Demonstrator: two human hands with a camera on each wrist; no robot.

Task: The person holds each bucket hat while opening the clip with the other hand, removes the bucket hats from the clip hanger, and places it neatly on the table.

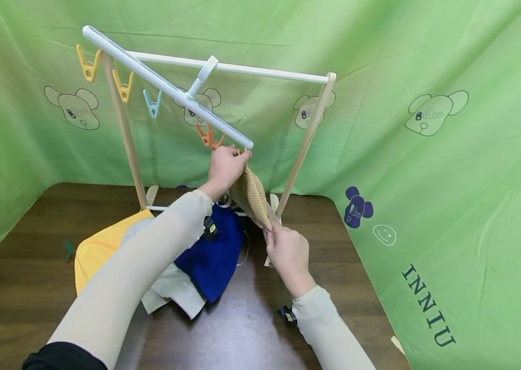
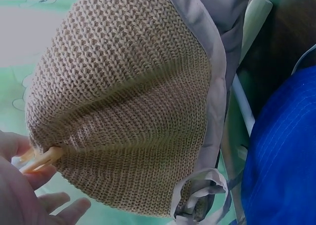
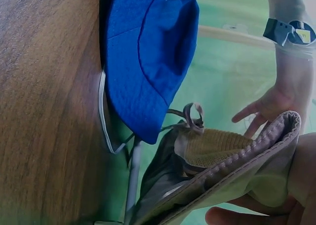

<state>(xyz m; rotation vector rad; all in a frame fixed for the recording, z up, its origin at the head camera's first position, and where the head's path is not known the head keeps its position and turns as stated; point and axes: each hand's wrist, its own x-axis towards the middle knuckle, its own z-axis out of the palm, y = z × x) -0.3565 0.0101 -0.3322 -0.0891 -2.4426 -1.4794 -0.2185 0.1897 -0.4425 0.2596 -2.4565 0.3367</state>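
A tan knitted hat (image 2: 123, 96) with a grey-brown brim (image 3: 232, 170) hangs between my two hands. At its crown, below the near end of a pale hanger (image 1: 149, 77), my left hand (image 1: 227, 167) pinches a light orange clothes peg (image 2: 43, 160). That peg's jaws meet the knit; how far they bite cannot be seen. My right hand (image 1: 290, 254) grips the hat's lower edge, its fingers (image 3: 247, 217) partly hidden by the fabric. Tie straps (image 2: 202, 185) dangle from the brim.
The hanger hooks on a rack's white rail (image 1: 270, 71) with wooden legs (image 1: 304, 146). Yellow pegs (image 1: 88, 67), a blue peg (image 1: 152, 105) and orange pegs (image 1: 205, 134) hang from it. On the table lie a blue hat (image 1: 219, 252), grey cloth (image 1: 172, 288) and yellow cloth (image 1: 98, 246).
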